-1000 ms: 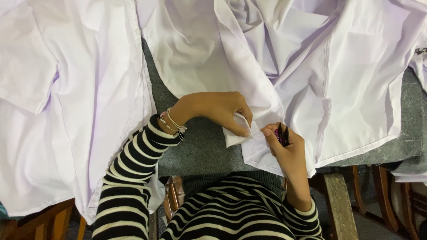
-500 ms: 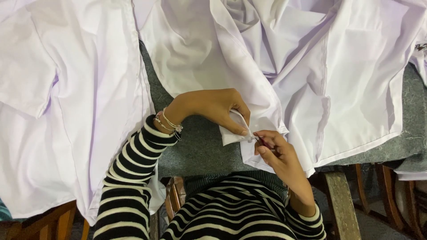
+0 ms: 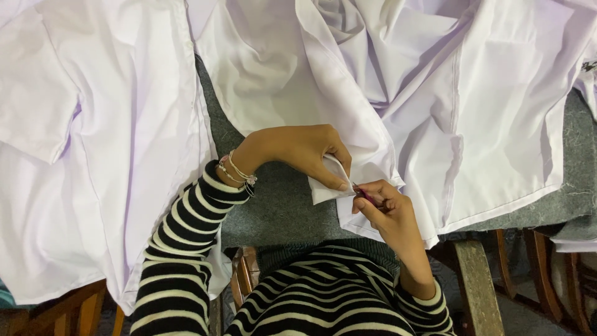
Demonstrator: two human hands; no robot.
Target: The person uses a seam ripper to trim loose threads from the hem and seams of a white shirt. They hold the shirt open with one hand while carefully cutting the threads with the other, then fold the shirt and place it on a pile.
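Observation:
A white garment (image 3: 398, 93) lies spread across a grey felt-covered table (image 3: 273, 205). My left hand (image 3: 305, 152) pinches a folded corner of the garment's lower hem (image 3: 323, 183) between thumb and fingers. Right beside it, my right hand (image 3: 385, 208) holds a small dark red tool (image 3: 367, 197) whose tip touches the pinched fold. Both arms wear black-and-white striped sleeves, and bracelets circle my left wrist. The tool's tip is mostly hidden by my fingers.
A second white garment (image 3: 93, 143) covers the left side of the table and hangs over its near edge. Wooden frame pieces (image 3: 479, 292) and a chair (image 3: 245, 280) show below the table edge. Another white cloth edge (image 3: 572, 239) lies at the far right.
My right hand has moved left and up from the hem's edge until the tool meets the fold held by my left hand. The left hand has barely shifted.

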